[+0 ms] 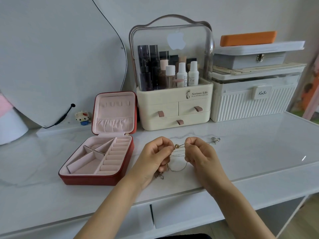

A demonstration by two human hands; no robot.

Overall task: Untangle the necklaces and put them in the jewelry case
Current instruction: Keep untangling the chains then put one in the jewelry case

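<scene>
Right of the open jewelry case (96,156), above the desk (241,152), tangled necklaces (177,158) are stretched between left hand (155,156) and right hand (200,155). Each grip is pinched on chain, likely so knots are exposed; case compartments are seen unfilled.

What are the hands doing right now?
Left hand: fingers curled, pinching the tangled necklaces.
Right hand: fingers curled, pinching the same necklaces.
</scene>
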